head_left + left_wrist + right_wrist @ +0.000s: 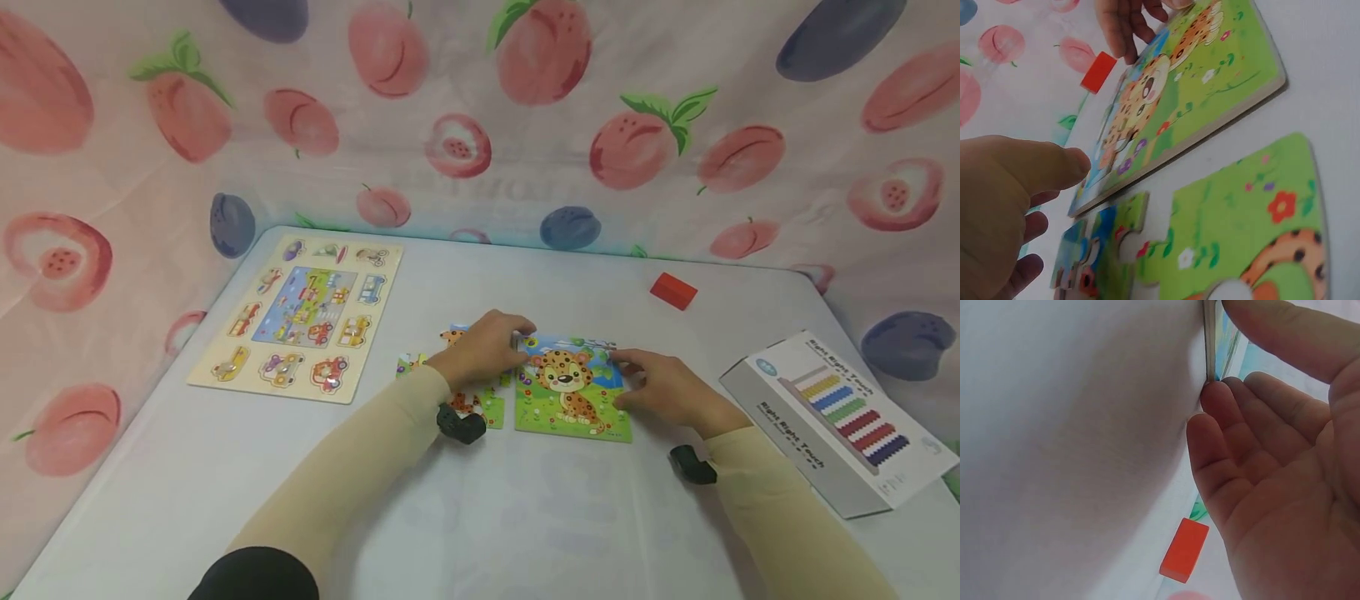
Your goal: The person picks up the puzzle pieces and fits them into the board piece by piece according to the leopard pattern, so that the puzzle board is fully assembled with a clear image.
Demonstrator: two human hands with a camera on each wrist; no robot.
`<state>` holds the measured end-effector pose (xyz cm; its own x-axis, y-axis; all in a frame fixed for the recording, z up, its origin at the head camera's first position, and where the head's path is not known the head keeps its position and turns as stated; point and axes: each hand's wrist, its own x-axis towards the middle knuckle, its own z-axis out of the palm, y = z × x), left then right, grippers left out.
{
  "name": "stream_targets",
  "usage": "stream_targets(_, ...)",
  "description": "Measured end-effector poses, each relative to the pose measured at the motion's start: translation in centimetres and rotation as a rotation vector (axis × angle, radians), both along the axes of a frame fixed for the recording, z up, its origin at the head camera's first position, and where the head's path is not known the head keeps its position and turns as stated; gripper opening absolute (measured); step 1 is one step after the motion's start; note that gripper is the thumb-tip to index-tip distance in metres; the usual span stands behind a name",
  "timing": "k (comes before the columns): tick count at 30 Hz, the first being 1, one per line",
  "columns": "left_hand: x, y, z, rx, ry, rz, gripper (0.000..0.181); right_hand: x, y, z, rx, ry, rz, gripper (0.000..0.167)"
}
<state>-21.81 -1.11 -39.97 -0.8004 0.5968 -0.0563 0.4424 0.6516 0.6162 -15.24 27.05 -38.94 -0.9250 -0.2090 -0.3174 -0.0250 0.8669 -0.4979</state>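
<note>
A square leopard puzzle (pixel 573 392) lies flat on the white table, its picture facing up. At its upper left corner is my left hand (pixel 483 350), the fingers loosely bent; in the left wrist view the left thumb (pixel 1060 165) is beside the board's edge. My right hand (pixel 667 387) is at the board's right edge, with thumb and fingertips touching it. To the left, partly under my left hand and wrist, lie loose puzzle pieces (pixel 491 411) with green background and an orange spotted animal. In the left wrist view several pieces (pixel 1200 219) show gaps between them.
A vehicle puzzle board (pixel 360 354) lies at the back left. A red block (pixel 673 291) sits at the back right. A white box (pixel 847 417) with colored strips pictured stands at the right, near my right forearm. Fruit-patterned cloth hangs behind the table.
</note>
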Motion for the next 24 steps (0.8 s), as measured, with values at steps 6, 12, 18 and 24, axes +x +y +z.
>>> stream_targets(6, -0.2, -1.1, 0.6, -0.02, 0.017, 0.025, 0.049, 0.0, -0.1, 0.1, 0.003, -0.001, -0.001, 0.074)
stream_targets(12, 0.0, -2.3, 1.0, -0.021, -0.028, 0.059, 0.049, 0.0, 0.0, 0.0, 0.009, -0.002, 0.005, 0.073)
stream_targets(18, -0.1, -4.2, 1.0, 0.008, -0.047, 0.092, 0.05, -0.1, 0.0, 0.0, 0.016, -0.004, 0.007, 0.074)
stream_targets(24, -0.8, -5.9, 0.6, -0.015, -0.038, 0.102, 0.051, -0.1, 0.0, 0.0, 0.02, 0.0, 0.012, 0.073)
